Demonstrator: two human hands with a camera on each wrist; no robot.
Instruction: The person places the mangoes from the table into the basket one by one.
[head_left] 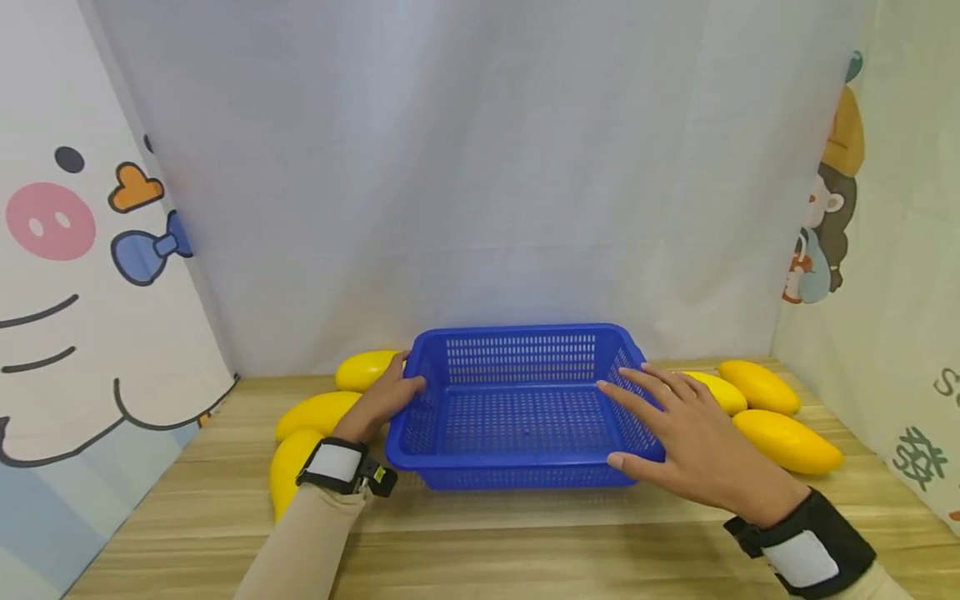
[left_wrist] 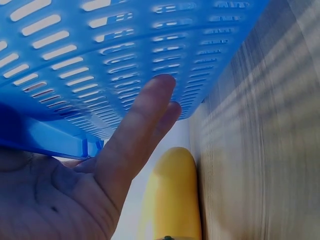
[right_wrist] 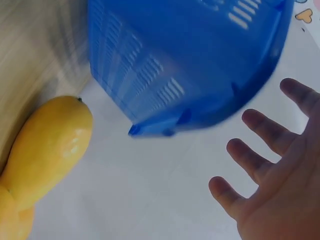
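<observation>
A blue plastic basket (head_left: 525, 460) with slotted walls stands in the middle of the wooden table, and nothing is seen inside it. My left hand (head_left: 386, 398) holds its left rim, the thumb over the edge and the fingers along the slotted outer wall (left_wrist: 145, 55). At the right side my right hand (head_left: 693, 442) is spread, fingers apart and pointing over the right rim. In the right wrist view those fingers (right_wrist: 270, 131) are apart from the basket (right_wrist: 200, 65). Yellow mangoes lie beside the hands: a left one (head_left: 315, 414) and a right one (head_left: 787, 440).
More mangoes lie on each side, including one at the back left (head_left: 365, 369) and one at the back right (head_left: 759, 387). A pale cloth wall (head_left: 487, 167) rises behind the basket. Printed panels (head_left: 885, 333) border the table (head_left: 525, 558) on both sides.
</observation>
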